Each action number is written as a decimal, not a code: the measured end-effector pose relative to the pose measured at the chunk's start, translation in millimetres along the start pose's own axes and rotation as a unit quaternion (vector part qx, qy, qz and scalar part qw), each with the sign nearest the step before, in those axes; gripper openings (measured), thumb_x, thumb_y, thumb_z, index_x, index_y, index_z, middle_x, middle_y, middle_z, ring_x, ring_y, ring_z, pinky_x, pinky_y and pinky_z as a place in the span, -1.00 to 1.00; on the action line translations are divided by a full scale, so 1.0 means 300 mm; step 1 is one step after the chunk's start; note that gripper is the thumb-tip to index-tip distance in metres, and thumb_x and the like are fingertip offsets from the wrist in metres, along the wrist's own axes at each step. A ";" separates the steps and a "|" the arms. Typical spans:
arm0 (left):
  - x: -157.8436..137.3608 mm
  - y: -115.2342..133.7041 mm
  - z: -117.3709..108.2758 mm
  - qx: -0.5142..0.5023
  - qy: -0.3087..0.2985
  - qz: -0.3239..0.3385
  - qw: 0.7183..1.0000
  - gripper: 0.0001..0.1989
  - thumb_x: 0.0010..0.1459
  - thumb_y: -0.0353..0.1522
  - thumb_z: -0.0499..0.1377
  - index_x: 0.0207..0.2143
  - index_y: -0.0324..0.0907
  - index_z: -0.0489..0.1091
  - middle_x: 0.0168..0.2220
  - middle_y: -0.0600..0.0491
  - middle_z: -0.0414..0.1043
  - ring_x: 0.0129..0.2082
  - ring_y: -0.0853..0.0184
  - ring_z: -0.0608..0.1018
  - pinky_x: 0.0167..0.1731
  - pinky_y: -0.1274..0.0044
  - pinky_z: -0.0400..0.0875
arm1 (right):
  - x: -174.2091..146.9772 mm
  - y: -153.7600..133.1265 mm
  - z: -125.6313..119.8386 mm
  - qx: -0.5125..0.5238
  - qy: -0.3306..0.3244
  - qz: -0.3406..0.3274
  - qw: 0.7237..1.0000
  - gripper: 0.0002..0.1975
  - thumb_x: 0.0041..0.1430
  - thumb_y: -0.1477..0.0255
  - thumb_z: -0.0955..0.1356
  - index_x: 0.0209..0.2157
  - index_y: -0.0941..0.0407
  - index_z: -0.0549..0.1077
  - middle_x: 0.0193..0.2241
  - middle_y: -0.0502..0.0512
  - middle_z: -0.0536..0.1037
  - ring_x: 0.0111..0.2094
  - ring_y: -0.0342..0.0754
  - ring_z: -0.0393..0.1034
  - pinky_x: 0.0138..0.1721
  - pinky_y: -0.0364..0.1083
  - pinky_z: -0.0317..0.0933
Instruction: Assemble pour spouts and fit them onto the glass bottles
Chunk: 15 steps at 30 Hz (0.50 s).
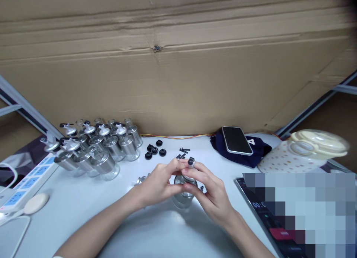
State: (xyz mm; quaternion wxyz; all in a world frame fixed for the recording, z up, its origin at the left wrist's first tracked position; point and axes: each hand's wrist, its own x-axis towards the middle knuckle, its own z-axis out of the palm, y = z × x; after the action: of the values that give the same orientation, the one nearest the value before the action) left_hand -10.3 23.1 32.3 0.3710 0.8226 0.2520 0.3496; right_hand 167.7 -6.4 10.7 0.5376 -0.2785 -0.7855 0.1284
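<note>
A clear glass bottle (183,203) stands on the table in front of me, and both hands close round its top. My left hand (160,181) has thumb and fingers curled at the silvery pour spout from the left. Gripping the same spout from the right is my right hand (210,189); a small black-tipped part (191,161) sticks up between the fingers. Most of the spout and the bottle's neck are hidden. Silvery metal parts (141,179) lie partly behind my left hand. Beyond the hands are black rubber stoppers (154,150) and small black flap pieces (182,154).
Several bottles with metal sleeves (103,164), some bearing spouts, crowd the left. A power strip (29,183) and a white round object (37,203) flank them. At right are a phone (237,140) on dark cloth (260,154), a lidded tub (292,157) and a tablet (259,215).
</note>
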 end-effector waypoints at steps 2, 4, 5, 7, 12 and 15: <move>0.000 -0.009 0.000 -0.007 -0.003 0.003 1.000 -0.75 0.15 -0.34 0.23 -0.14 -0.13 0.28 -0.01 -0.08 0.48 -0.13 0.25 0.61 -0.15 0.45 0.50 | -0.001 0.001 -0.002 -0.001 -0.001 -0.005 1.000 -0.71 0.31 0.51 0.27 0.03 0.01 0.37 -0.13 0.10 0.53 -0.03 -0.08 0.41 -0.10 -0.15 0.42; 0.001 -0.017 -0.001 -0.016 -0.006 0.002 1.000 -0.77 0.15 -0.32 0.23 -0.16 -0.14 0.28 -0.01 -0.08 0.48 -0.15 0.26 0.62 -0.16 0.46 0.51 | -0.004 0.002 -0.003 -0.002 -0.002 -0.006 1.000 -0.72 0.31 0.51 0.27 0.02 0.02 0.39 -0.14 0.13 0.53 -0.02 -0.05 0.44 -0.14 -0.14 0.44; 0.001 -0.020 -0.002 -0.017 -0.006 0.002 1.000 -0.77 0.15 -0.30 0.23 -0.18 -0.14 0.29 -0.02 -0.08 0.49 -0.15 0.26 0.62 -0.15 0.46 0.51 | -0.005 0.003 -0.003 -0.003 -0.001 -0.007 1.000 -0.73 0.31 0.51 0.27 0.02 0.03 0.40 -0.14 0.15 0.53 -0.03 -0.04 0.46 -0.15 -0.13 0.46; 0.001 -0.024 -0.004 -0.012 -0.007 0.004 1.000 -0.80 0.16 -0.27 0.23 -0.23 -0.15 0.30 -0.06 -0.07 0.51 -0.12 0.23 0.61 -0.11 0.44 0.50 | -0.007 0.006 -0.003 -0.006 0.000 -0.012 1.000 -0.73 0.30 0.52 0.28 0.01 0.03 0.41 -0.11 0.18 0.53 -0.02 -0.02 0.47 -0.15 -0.12 0.47; 0.001 -0.029 -0.006 -0.007 -0.007 0.022 1.000 -0.80 0.18 -0.22 0.21 -0.28 -0.15 0.31 -0.17 -0.04 0.56 -0.10 0.23 0.60 -0.12 0.44 0.49 | -0.009 0.013 0.002 -0.004 0.011 -0.040 0.999 -0.66 0.31 0.54 0.26 0.08 0.00 0.39 -0.05 0.23 0.50 0.01 0.01 0.47 -0.15 -0.10 0.48; 0.003 -0.032 -0.005 -0.004 -0.004 0.030 1.000 -0.80 0.19 -0.21 0.20 -0.32 -0.16 0.32 -0.17 -0.04 0.57 -0.16 0.27 0.61 -0.17 0.48 0.50 | -0.013 0.017 0.007 -0.001 0.010 -0.043 0.999 -0.62 0.30 0.58 0.27 0.10 0.00 0.37 -0.03 0.23 0.49 -0.04 -0.02 0.49 -0.17 -0.13 0.48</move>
State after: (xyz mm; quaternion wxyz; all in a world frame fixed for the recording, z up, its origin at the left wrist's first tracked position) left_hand -12.4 30.1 25.8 0.3647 0.8295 0.2245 0.3584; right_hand 168.4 -4.2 4.2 0.5505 -0.2460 -0.7914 0.1012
